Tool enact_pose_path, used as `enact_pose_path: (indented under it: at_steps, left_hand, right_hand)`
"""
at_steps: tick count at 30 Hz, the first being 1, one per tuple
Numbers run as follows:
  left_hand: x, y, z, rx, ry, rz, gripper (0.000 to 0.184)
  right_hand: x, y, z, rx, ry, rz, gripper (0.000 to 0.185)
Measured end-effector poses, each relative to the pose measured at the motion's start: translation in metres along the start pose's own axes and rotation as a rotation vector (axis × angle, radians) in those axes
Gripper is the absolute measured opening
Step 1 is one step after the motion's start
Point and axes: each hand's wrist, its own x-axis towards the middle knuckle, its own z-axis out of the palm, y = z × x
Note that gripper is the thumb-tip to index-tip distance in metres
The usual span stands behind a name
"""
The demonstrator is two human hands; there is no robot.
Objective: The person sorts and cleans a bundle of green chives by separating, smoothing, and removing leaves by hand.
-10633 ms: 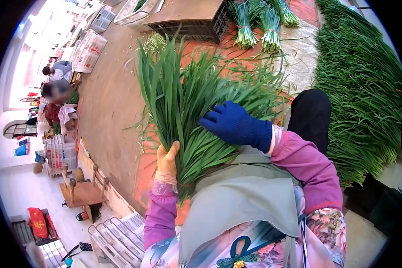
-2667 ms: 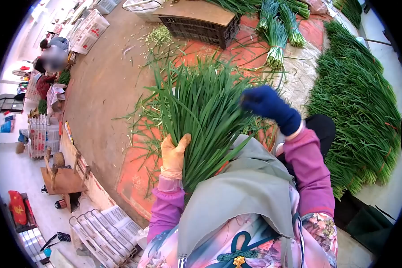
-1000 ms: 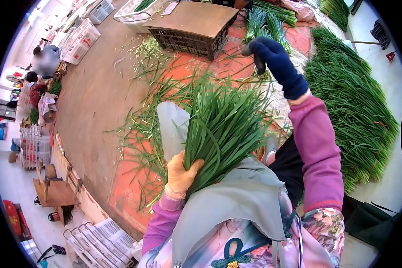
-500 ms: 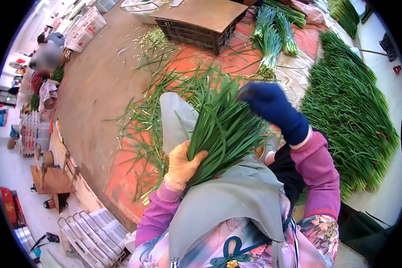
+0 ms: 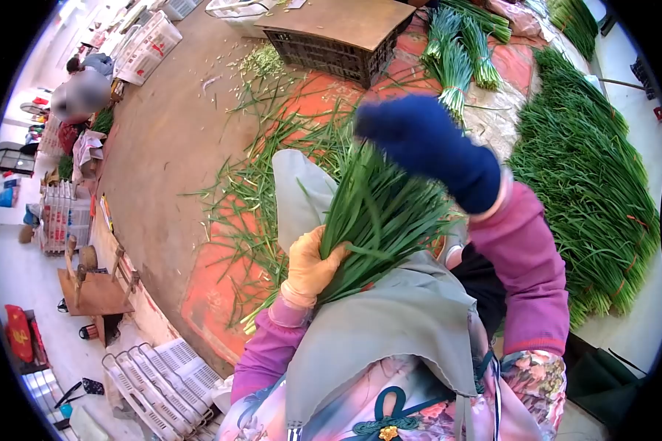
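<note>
My left hand (image 5: pixel 312 266), in a pale orange glove, is wrapped round a thick bunch of garlic chives (image 5: pixel 382 220). The bunch lies tilted over my lap on the grey apron (image 5: pixel 379 331), its green leaves fanning upward and to the right. Over the leaf tips is my right hand (image 5: pixel 404 136), in a dark blue glove and smeared by motion. Its fingers are too blurred to show whether they hold any leaves. Loose chive leaves (image 5: pixel 254 169) are strewn on the floor beyond my left hand.
A large heap of chives (image 5: pixel 585 191) lies to the right. Tied bundles (image 5: pixel 449 55) rest ahead, near a black crate (image 5: pixel 331 55) with a board on top. White plastic baskets (image 5: pixel 158 382) stand at lower left. Another person (image 5: pixel 81 95) is at far left.
My right hand has moved left and a little up across the leaf tips, nearer the camera. My left hand keeps its grip on the chives. The whole view has shifted slightly.
</note>
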Motion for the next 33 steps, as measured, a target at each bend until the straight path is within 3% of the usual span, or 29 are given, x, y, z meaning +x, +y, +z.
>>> enact_pose_path:
  at_steps: [1, 2, 3, 4, 5, 7, 8, 9, 11, 12, 13, 15, 18, 22, 25, 27, 28, 29, 33]
  left_hand:
    - [-0.001, 0.001, -0.001, -0.001, -0.003, -0.004, 0.022]
    - [0.000, 0.001, -0.004, 0.010, 0.017, 0.006, 0.022]
    - [0.001, 0.001, -0.006, 0.022, 0.028, 0.018, 0.022]
    - [0.002, -0.007, -0.008, -0.144, 0.043, -0.074, 0.021]
    - [0.003, -0.004, -0.014, -0.133, 0.031, -0.075, 0.022]
    - [0.005, -0.001, -0.020, -0.339, 0.022, -0.165, 0.024]
    - [0.006, 0.000, -0.025, -0.381, -0.006, -0.221, 0.025]
    - [0.007, 0.000, -0.027, -0.376, -0.014, -0.224, 0.025]
    - [0.010, 0.001, -0.029, -0.353, -0.020, -0.192, 0.024]
    - [0.011, 0.002, -0.031, -0.303, -0.051, -0.214, 0.025]
    - [0.011, 0.002, -0.030, -0.296, -0.058, -0.219, 0.025]
    - [0.014, 0.003, -0.027, -0.298, -0.066, -0.211, 0.025]
    - [0.013, 0.008, -0.023, -0.246, -0.054, -0.194, 0.025]
    - [0.011, 0.007, -0.022, -0.250, -0.056, -0.190, 0.025]
    - [0.010, 0.006, -0.023, -0.213, -0.066, -0.195, 0.025]
    - [0.011, 0.006, -0.023, -0.241, -0.049, -0.174, 0.024]
    - [0.011, 0.005, -0.023, -0.240, -0.049, -0.175, 0.024]
    - [0.012, 0.004, -0.024, -0.236, -0.056, -0.179, 0.024]
    - [0.015, -0.002, -0.027, -0.220, -0.073, -0.194, 0.024]
  right_hand:
    - [0.010, -0.001, -0.028, 0.271, -0.099, 0.455, 0.018]
    - [0.009, 0.013, -0.037, 0.245, 0.157, 0.282, 0.017]
    - [0.005, 0.021, -0.056, 0.486, 0.225, 0.502, 0.014]
    - [0.002, 0.018, -0.067, 0.502, 0.315, 0.583, 0.016]
    - [-0.010, 0.033, -0.083, 0.527, 0.203, 0.658, 0.015]
    - [-0.046, 0.070, -0.088, -0.637, -0.041, -0.021, 0.021]
    - [-0.057, 0.052, -0.076, -0.708, 0.114, 0.355, 0.030]
    - [-0.061, 0.041, -0.077, -0.874, 0.025, 0.358, 0.034]
    - [-0.068, 0.019, -0.071, -0.523, 0.054, 0.456, 0.030]
    - [-0.068, 0.005, -0.069, -0.184, 0.031, 0.555, 0.028]
    - [-0.071, -0.006, -0.056, -0.034, 0.108, 0.514, 0.023]
    - [-0.069, -0.023, -0.046, -0.238, -0.115, 0.324, 0.026]
    - [-0.069, -0.031, -0.025, -0.452, -0.313, 0.365, 0.036]
    - [-0.078, -0.018, -0.008, -0.500, -0.377, 0.351, 0.032]
    - [-0.089, 0.000, 0.001, -0.487, -0.397, 0.224, 0.025]
    - [-0.099, 0.009, 0.002, 0.450, 0.035, 0.700, 0.021]
    - [-0.096, 0.013, -0.009, 0.813, 0.237, 0.825, 0.025]
    - [-0.096, 0.020, -0.024, 0.800, 0.306, 0.845, 0.027]
    - [-0.098, 0.018, -0.032, 0.682, 0.226, 1.056, 0.026]
